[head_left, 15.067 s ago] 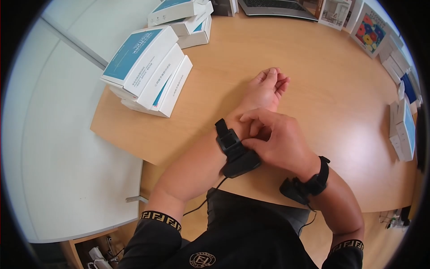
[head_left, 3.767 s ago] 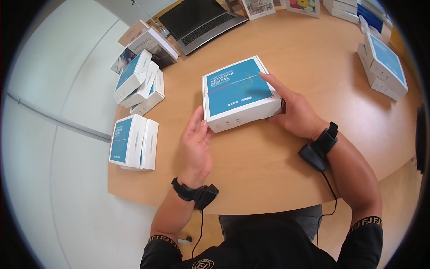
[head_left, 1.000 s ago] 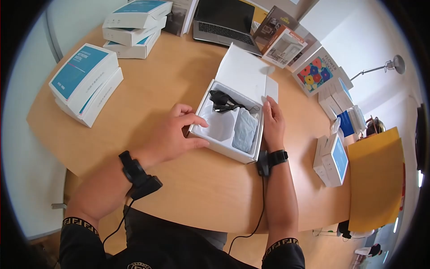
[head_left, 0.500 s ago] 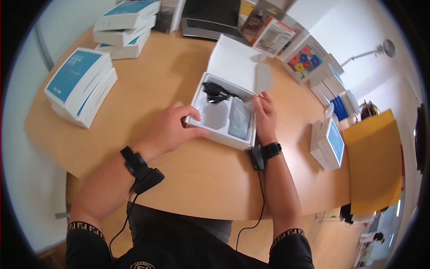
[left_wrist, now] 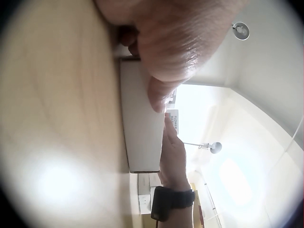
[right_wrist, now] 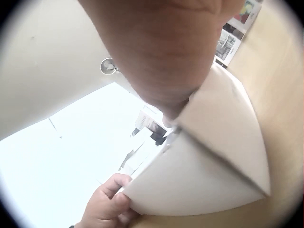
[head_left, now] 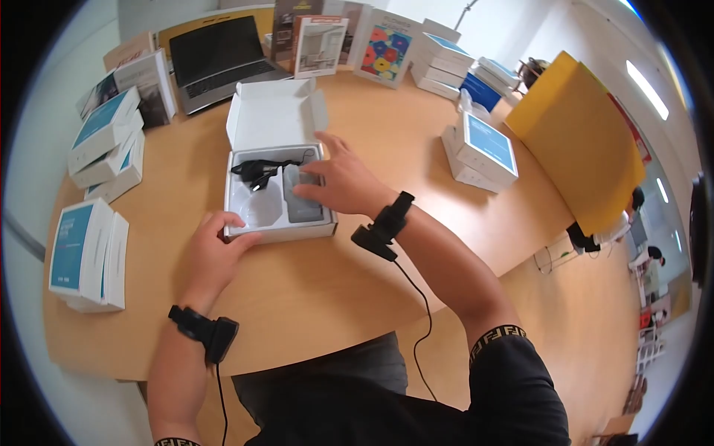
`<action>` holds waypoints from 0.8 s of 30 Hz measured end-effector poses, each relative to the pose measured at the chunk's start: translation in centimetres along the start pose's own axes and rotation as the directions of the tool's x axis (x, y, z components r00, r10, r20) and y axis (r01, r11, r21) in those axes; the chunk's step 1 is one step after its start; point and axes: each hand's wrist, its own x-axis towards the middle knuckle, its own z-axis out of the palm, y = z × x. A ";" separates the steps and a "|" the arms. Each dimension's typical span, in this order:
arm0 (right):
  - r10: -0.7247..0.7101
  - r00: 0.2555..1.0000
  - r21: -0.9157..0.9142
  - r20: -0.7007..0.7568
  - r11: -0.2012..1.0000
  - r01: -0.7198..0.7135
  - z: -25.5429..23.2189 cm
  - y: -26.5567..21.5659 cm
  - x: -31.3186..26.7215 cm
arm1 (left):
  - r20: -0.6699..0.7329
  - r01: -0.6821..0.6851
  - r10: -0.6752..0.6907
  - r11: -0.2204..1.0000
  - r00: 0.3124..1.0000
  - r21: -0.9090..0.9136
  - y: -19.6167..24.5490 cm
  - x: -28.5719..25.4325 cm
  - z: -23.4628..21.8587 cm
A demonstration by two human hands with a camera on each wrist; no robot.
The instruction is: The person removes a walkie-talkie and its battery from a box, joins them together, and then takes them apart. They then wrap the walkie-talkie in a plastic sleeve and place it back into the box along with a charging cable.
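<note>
A white cardboard box [head_left: 288,232] stands on the table with its lid [head_left: 271,115] folded back. In its moulded insert lie a bundled black cable with a plug [head_left: 260,172] and a grey, plastic-wrapped block [head_left: 303,208], beside a vacant round recess. My left hand [head_left: 212,256] grips the box's near left corner, the thumb along the front wall [left_wrist: 140,118]. Over the right side of the box, my right hand [head_left: 346,178] reaches in with spread fingers, thumb and fingertips at the grey block. In the right wrist view the box wall [right_wrist: 190,175] hides those fingertips.
Blue-and-white boxes are stacked at the left [head_left: 85,253], behind them [head_left: 108,141], and at the right [head_left: 480,152]. A laptop [head_left: 219,63] and upright books [head_left: 320,46] stand at the back. A yellow panel [head_left: 580,141] borders the right edge.
The box was closed between both hands; now its lid is back. My right hand has moved from the right wall to the grey block. The left hand stays on the corner; the head view has turned right.
</note>
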 end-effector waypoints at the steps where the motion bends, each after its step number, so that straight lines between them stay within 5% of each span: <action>1: 0.032 0.999 -0.003 0.014 0.999 -0.032 0.0 -0.3 0.1 | 0.005 0.018 -0.018 1.000 1.000 0.005 0.2 -0.1 -0.2; 12: 0.015 0.994 0.029 0.112 0.999 -0.018 1.0 0.1 1.1 | 0.006 -0.008 0.008 1.000 1.000 -0.027 -0.8 -0.1 0.2; 14: 0.067 0.985 0.049 0.158 0.996 -0.075 0.5 -0.4 1.1 | 0.012 0.147 -0.147 0.989 0.989 -0.011 -0.5 -0.1 0.0; 17: 0.066 0.981 0.100 0.185 0.991 -0.085 -0.1 -0.9 1.3 | 0.018 0.130 -0.129 0.990 0.991 -0.054 -0.1 -0.2 0.1; 18: 0.089 0.980 0.091 0.176 0.990 -0.106 0.2 -0.8 1.4 | 0.040 0.118 -0.116 0.991 0.992 -0.059 -0.2 -0.1 0.1; 20: -0.053 0.992 0.268 -0.110 0.960 0.081 0.3 -0.9 1.4 | 0.028 0.102 -0.101 0.994 0.994 -0.028 -0.5 0.0 0.1; 24: 0.027 0.992 0.338 -0.126 0.941 0.018 -1.2 -2.5 0.6 | 0.011 0.080 -0.080 0.997 0.997 0.019 -0.7 0.2 0.5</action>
